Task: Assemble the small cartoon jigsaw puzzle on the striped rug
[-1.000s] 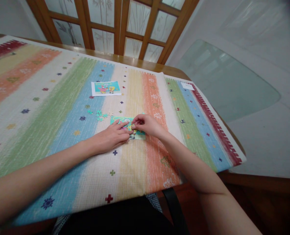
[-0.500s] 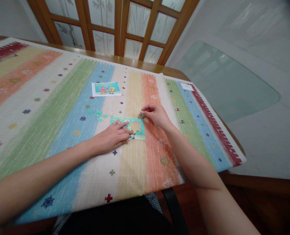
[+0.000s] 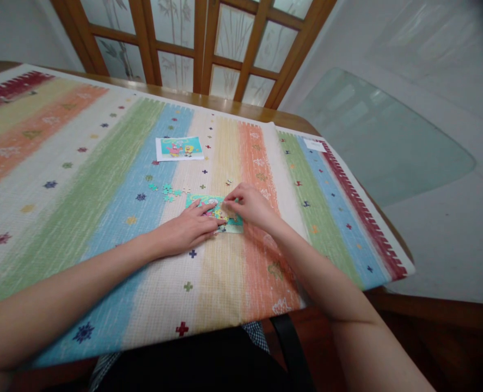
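Note:
A small jigsaw puzzle (image 3: 235, 228) in a teal tray frame lies on the striped tablecloth, partly covered by both hands. My left hand (image 3: 194, 227) rests flat over its left side, fingers spread and pressing on the pieces. Above the upper middle of the puzzle, my right hand (image 3: 247, 204) pinches thumb and forefinger around a puzzle piece, mostly hidden by the fingertips. A loose puzzle piece (image 3: 228, 182) lies just beyond the frame. Several teal loose pieces (image 3: 167, 189) are scattered to the left of the puzzle.
A picture card (image 3: 179, 148) with two cartoon figures lies farther back. A white paper slip (image 3: 315, 145) is near the far right edge of the tablecloth (image 3: 102, 179). Behind the table stand wooden glazed doors (image 3: 200, 49).
My right hand has moved left from beside the frame's upper right corner to over the puzzle. A loose piece now shows beyond the frame. My left hand stays in place.

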`<state>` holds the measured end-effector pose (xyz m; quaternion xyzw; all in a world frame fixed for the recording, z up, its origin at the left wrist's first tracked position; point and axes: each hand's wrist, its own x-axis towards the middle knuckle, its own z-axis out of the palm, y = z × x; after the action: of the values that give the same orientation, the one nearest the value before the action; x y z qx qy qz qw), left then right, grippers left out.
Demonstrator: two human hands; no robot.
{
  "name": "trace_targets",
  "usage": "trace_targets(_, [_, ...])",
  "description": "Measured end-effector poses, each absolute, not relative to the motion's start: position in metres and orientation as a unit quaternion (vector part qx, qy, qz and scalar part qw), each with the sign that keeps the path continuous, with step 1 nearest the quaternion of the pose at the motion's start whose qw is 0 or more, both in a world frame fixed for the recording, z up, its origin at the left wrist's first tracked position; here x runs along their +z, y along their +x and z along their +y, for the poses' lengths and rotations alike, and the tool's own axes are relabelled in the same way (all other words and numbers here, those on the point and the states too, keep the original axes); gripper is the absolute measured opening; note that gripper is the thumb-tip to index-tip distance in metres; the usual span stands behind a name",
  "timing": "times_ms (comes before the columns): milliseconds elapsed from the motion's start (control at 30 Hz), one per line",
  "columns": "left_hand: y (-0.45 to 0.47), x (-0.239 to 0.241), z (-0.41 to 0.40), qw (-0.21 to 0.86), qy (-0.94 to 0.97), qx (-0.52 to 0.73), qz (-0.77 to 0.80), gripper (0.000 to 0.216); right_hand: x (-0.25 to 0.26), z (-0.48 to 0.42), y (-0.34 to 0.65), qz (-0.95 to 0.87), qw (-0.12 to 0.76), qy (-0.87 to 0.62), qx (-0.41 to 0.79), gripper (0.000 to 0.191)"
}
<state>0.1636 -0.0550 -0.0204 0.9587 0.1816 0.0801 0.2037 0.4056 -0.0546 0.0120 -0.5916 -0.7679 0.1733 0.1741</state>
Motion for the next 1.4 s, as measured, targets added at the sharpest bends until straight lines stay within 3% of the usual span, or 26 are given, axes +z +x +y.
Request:
trace_targets(100, [0.163,-0.020,-0.055,0.204,0.958,0.085,0.184,0.040,0.014,-0.076,0.397,-0.767,0.136,-0.592,0.207,0.012])
trace_targets(300, [0.162,-0.022,-0.054,0.187,0.963,0.079,0.175,0.037,0.010,-0.086,0.389,-0.757,0.156,-0.603,0.195,0.015])
trace_targets(567, [0.162,-0.028,-0.052,0.187,0.962,0.091,0.178,0.044,0.003,-0.067,0.393,-0.668,0.139,-0.635,0.363,0.017])
trace_targets(800, [0.161,-0.032,-0.050,0.197,0.957,0.113,0.178,0.046,0.020,-0.053,0.385,-0.658,0.049,-0.665,0.349,0.019])
trace_targets(1033, [0.161,-0.029,-0.049,0.206,0.956,0.114,0.175,0.043,0.036,-0.048,0.376,-0.593,0.050,-0.704,0.389,0.019])
trace_targets(1167, [0.162,-0.028,-0.050,0.205,0.956,0.115,0.174,0.041,0.044,-0.045,0.370,-0.593,0.025,-0.713,0.373,0.024])
trace_targets(1400, [0.163,-0.030,-0.049,0.207,0.959,0.105,0.162,0.039,0.045,-0.048,0.369,-0.640,-0.015,-0.703,0.308,0.016])
